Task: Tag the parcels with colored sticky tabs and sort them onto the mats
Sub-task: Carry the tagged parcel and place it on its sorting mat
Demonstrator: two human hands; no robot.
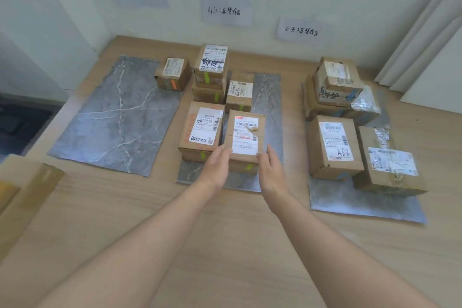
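Observation:
A cardboard parcel [246, 132] with a white label and a green tab on its front face sits at the near end of the middle mat [268, 97]. My left hand [217, 166] and my right hand [271, 170] flank its near side with fingers straight; the left fingertips touch its near left corner. Several more green-tabbed parcels [203, 130] stand on the same mat. One orange-tabbed parcel [172, 74] sits at the far right corner of the left mat [117, 117]. Blue-tabbed parcels [333, 146] crowd the right mat [362, 201].
Three handwritten paper signs [226, 11] hang on the wall, one behind each mat. A cardboard box [27, 197] lies at the left edge of the wooden floor. White boards [425, 40] lean against the wall at the right.

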